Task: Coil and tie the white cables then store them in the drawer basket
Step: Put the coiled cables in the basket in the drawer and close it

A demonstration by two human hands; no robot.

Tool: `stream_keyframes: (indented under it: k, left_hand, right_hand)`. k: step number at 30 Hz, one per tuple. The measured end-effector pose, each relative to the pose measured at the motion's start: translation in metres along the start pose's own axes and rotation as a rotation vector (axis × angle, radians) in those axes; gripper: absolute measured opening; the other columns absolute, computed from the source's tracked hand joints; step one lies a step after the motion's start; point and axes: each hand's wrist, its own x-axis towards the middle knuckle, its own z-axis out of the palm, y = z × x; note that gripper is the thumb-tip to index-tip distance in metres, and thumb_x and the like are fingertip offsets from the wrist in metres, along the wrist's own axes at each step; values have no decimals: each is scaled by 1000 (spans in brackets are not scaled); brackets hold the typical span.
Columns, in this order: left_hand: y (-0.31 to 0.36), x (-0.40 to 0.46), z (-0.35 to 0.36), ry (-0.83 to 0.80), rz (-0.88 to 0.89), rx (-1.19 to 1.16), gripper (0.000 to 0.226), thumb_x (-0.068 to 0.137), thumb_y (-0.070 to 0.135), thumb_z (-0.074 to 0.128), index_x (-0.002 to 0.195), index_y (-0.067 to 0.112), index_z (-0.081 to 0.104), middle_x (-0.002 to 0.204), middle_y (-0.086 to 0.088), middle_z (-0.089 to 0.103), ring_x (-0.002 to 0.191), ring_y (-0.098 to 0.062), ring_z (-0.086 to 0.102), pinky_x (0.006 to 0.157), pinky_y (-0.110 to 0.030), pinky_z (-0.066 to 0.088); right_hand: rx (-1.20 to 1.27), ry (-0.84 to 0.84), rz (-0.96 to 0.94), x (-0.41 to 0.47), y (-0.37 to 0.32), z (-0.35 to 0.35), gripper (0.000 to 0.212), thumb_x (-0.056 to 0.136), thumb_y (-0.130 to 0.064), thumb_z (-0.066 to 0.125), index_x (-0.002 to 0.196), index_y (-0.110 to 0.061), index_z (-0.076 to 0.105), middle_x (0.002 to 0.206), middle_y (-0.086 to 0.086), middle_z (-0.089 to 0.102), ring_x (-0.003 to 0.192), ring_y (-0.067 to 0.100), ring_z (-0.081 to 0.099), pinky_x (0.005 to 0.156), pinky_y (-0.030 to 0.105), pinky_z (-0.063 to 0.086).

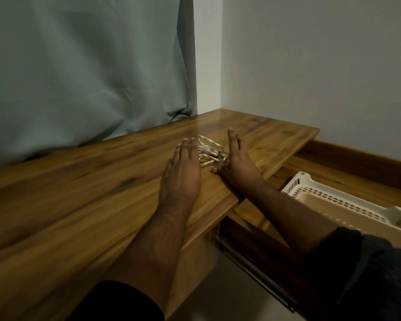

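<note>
Centrally, on the wooden desk (83, 193), a loose tangle of white cables (209, 151) lies between two hands. Left hand (183, 172) — palm down, fingers straight and close together, flat on the wood just left of the cables. Right hand (237, 162) — set on its edge, fingers straight and together, thumb spread toward the cables; whether it touches them cannot be told. Neither hand holds anything. Lower right: an open drawer (252, 242) below the desk edge, holding a white perforated basket (296, 181), partly hidden by the right forearm in its dark sleeve (366, 272). Behind the desk, a grey-green curtain (83, 66) rests on the surface; a pale wall (322, 54) fills the corner.
</note>
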Motion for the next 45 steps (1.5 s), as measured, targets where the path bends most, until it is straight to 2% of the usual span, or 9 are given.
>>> stream_keyframes:
  k: [3,5,9,12,19,25,34,39,45]
  left_hand:
    - [1,15,6,1,68,4,97,93,18,68,163,22,0,173,-3,2,159,-25,5,118,-49,35]
    - [1,22,9,-38,96,7,94,94,20,68,163,25,4,173,1,-1,159,-25,1,119,-49,32]
    - [-2,27,13,-84,126,-6,52,100,21,59,150,29,46,162,1,40,155,-22,25,119,-45,31]
    - [-2,24,13,-93,136,-21,45,99,21,60,142,31,57,150,3,55,151,-20,34,118,-42,32]
    - [11,16,-2,-219,214,-22,62,102,32,50,160,20,30,170,-2,23,158,-18,14,127,-39,14]
    - [42,5,0,-244,263,25,83,102,53,43,164,17,1,173,-3,-4,159,-17,-4,127,-39,3]
    - [185,-5,29,-128,299,-185,77,103,51,44,162,10,18,171,-9,14,159,-22,10,127,-41,14]
    - [255,-10,40,-151,431,-144,79,104,52,42,163,9,11,172,-10,9,159,-23,5,128,-41,9]
    - [278,-22,53,-216,470,-110,77,105,52,41,163,11,10,172,-8,8,159,-21,3,128,-40,6]
  right_hand:
    - [-75,-44,-95,13,9,5,84,92,-24,76,161,-21,28,160,7,40,136,25,51,101,26,40]
    - [-127,-32,-177,15,13,9,61,94,-22,73,150,-20,51,145,6,57,123,25,61,99,30,46]
    - [-205,-8,-273,12,11,8,41,94,-19,71,135,-20,67,132,7,68,110,25,68,93,36,54]
    - [-264,-10,-297,9,7,6,27,93,-22,69,119,-21,76,121,4,74,104,23,71,91,36,56]
    - [-489,-21,-279,1,1,-2,18,95,-29,64,104,-22,78,100,1,75,88,18,70,74,30,52]
    - [-646,-26,-314,-21,44,-65,12,95,-32,68,102,-25,74,102,-3,68,96,17,65,63,29,45]
    - [-748,51,-123,-102,144,-214,15,98,-29,66,103,-21,77,110,0,74,100,23,66,69,38,56]
    - [-751,-9,-90,-128,179,-227,21,99,-27,66,116,-22,77,116,-1,74,103,20,66,72,32,55]
    - [-712,-174,109,-134,214,-217,18,99,-29,66,112,-21,76,105,1,73,85,13,69,67,27,56]
